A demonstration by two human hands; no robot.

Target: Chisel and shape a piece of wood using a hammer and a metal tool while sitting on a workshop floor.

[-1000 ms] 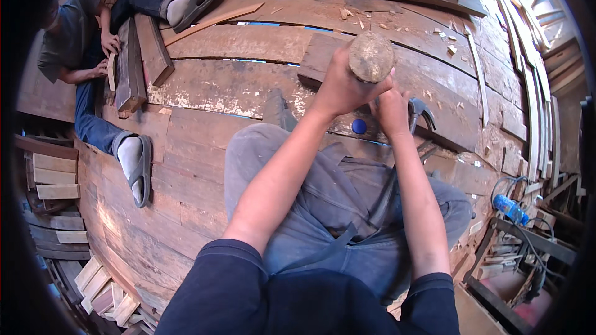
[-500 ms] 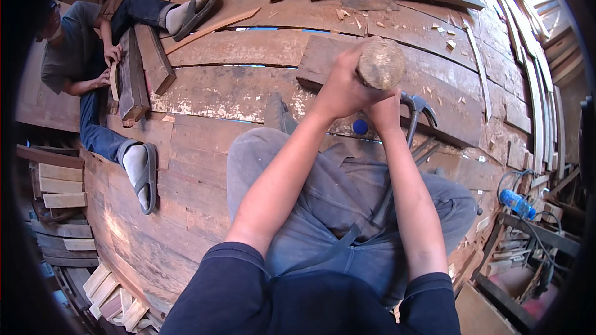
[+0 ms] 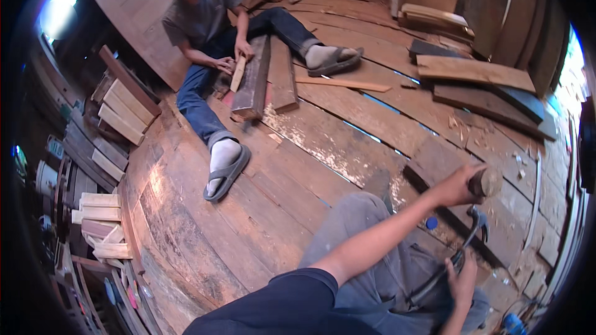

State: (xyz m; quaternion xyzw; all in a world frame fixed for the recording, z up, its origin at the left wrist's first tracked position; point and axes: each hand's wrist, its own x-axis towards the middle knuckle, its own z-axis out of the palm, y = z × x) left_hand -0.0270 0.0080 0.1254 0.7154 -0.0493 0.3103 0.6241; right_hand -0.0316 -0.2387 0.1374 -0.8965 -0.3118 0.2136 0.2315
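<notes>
My left hand (image 3: 458,187) is closed round a thick, round piece of wood (image 3: 492,182) with a pale, flat end, held above a wide dark plank (image 3: 437,160) on the floor. Below it, a claw hammer (image 3: 477,226) leans with its head by the plank's edge and its dark handle running back over my lap. Right beside that handle is my right hand (image 3: 462,276), fingers apart; it may touch the handle, but I cannot tell. A small blue round cap (image 3: 431,223) lies between my knee and the plank.
A co-worker (image 3: 211,28) sits at the far left, both hands on a small wood piece (image 3: 238,73) against a dark beam (image 3: 253,90). Stacked boards (image 3: 478,74) lie at the back right, cut blocks (image 3: 102,217) at the left. A blue bottle (image 3: 514,322) is at lower right.
My view has swung left, bringing the co-worker nearer the middle. My right hand has left the round wood piece and come down beside the hammer handle; my left hand keeps hold.
</notes>
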